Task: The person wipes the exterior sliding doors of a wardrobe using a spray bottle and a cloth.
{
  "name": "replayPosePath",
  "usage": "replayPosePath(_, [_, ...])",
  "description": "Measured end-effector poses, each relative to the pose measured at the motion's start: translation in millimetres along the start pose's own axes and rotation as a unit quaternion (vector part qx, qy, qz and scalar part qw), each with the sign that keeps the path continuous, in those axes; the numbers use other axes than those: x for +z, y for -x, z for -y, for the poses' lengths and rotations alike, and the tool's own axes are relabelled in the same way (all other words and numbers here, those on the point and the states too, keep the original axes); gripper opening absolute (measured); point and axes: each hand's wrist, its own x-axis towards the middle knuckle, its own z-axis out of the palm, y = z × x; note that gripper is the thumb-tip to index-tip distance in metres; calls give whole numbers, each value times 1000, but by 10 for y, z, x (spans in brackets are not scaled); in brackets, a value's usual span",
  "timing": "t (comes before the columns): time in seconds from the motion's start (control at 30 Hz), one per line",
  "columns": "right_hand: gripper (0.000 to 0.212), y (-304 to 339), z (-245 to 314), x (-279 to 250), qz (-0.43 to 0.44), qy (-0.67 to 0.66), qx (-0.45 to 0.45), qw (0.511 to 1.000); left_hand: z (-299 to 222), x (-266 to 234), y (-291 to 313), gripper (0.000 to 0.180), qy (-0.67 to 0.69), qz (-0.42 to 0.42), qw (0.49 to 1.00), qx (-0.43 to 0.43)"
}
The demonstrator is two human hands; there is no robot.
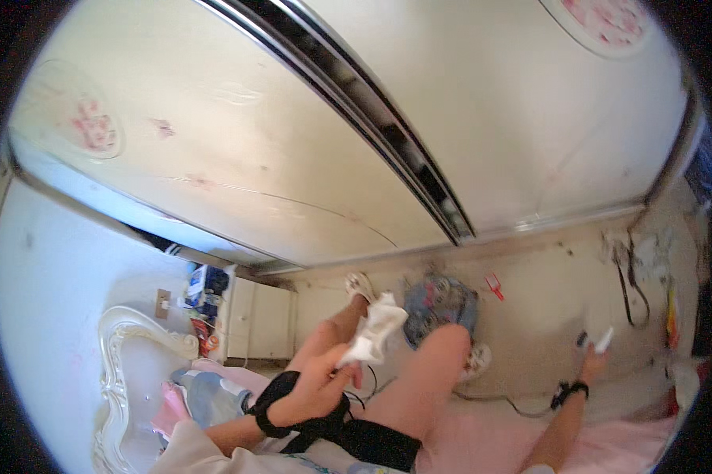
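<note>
My left hand (316,387) is closed on a crumpled white cloth or tissue (377,328), whose loose end sticks up above my bare knees. A black band wraps that wrist. Off to the right, my right hand (593,363) reaches out over the floor, a black strap on its wrist. It grips a small white object (604,340), too blurred to name, and a dark piece (582,340) shows beside it. A bundle of blue denim-like fabric (443,308) lies on the floor between my feet.
Large cream sliding doors (293,134) stand ahead, beyond the floor. A red fork-shaped thing (494,287) and a dark strap (631,284) lie on the floor. A white cabinet (261,320) and an ornate white headboard (115,371) are at left. A cable (522,411) runs by the pink bedding (490,442).
</note>
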Motion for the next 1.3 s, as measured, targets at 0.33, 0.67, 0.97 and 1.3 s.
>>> replayPosePath(0.33, [32, 436, 628, 550, 57, 127, -86, 987, 66, -141, -21, 14, -26, 5, 996, 81])
replayPosePath(0.67, [34, 1212, 3075, 198, 199, -168, -278, 925, 256, -627, 182, 29, 206, -80, 975, 3])
replayPosePath(0.97, [35, 2550, 5831, -1250, 11, -261, -572, 778, 582, -767, -423, 43, 382, -102, 917, 50])
replayPosePath(1.3, [35, 4033, 7065, -1928, 142, -324, -583, 732, 559, -969, -100, 43, 491, -37, 847, 202])
